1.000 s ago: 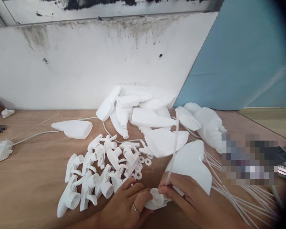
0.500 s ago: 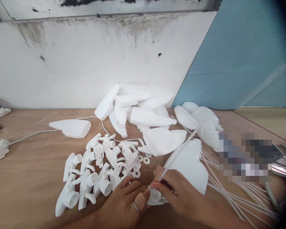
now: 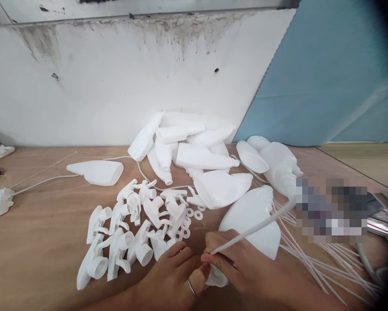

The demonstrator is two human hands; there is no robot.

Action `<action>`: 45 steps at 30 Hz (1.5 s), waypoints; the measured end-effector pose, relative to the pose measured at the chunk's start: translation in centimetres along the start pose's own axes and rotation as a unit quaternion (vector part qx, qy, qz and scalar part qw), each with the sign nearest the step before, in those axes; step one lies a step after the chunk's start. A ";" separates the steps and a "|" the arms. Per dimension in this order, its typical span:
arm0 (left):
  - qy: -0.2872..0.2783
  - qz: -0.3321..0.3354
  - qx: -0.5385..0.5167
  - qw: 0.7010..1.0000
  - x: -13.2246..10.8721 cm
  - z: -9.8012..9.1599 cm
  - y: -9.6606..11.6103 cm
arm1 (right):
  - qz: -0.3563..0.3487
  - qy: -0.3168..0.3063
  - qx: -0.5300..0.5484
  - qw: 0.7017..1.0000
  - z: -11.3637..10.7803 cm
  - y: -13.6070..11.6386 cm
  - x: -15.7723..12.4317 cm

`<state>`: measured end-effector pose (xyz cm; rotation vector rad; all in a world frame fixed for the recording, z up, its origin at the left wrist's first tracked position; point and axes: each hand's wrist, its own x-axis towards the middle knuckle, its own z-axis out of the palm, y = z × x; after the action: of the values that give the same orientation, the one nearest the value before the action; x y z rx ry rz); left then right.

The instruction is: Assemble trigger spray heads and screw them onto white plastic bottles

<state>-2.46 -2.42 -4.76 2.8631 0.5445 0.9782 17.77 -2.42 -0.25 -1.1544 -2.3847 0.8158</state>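
My right hand (image 3: 239, 263) pinches a thin white plastic tube (image 3: 258, 226) between thumb and fingers, near its lower end. The tube slants up and away to the right. My left hand (image 3: 177, 276), with a ring on one finger, is closed around a white trigger spray head (image 3: 217, 277). Most of that spray head is hidden by my fingers. The tube's lower end meets the head between my hands, but I cannot tell how far it sits inside. Just left of my left hand lie several loose trigger spray heads (image 3: 118, 252).
Flat white washers (image 3: 198, 215) lie beyond my hands. A white bottle (image 3: 250, 220) lies close behind my right hand, and more bottles (image 3: 203, 157) are heaped against the wall. Loose tubes (image 3: 313, 268) spread at the right, near a blurred-out patch. A grey cable (image 3: 48, 180) crosses the tabletop.
The tube has swung down from a steep slant to a lower one, its far end now further right. The spray head has turned in my left hand, and my hands remain together.
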 end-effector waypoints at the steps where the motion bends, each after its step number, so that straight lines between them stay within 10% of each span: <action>1: -0.002 0.000 0.000 1.000 0.1 0.0 0.0 | -0.002 0.004 0.010 1.000 0.0 0.1 -0.1; 17: 0.059 0.031 0.058 0.996 -0.3 1.2 -0.8 | 0.088 -0.052 -0.039 0.994 -0.7 0.0 -1.8; 33: 0.061 0.028 0.038 0.997 0.2 0.8 -0.5 | -0.009 -0.039 -0.052 0.998 0.0 0.3 -1.4; 45: 0.125 0.018 0.033 0.991 -0.4 1.5 -1.0 | 0.051 0.061 0.071 0.994 -0.9 0.3 -1.9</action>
<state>-2.15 -1.51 -6.31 2.8322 0.5541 1.3619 19.52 -3.46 0.09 -1.2402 -2.1482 0.9048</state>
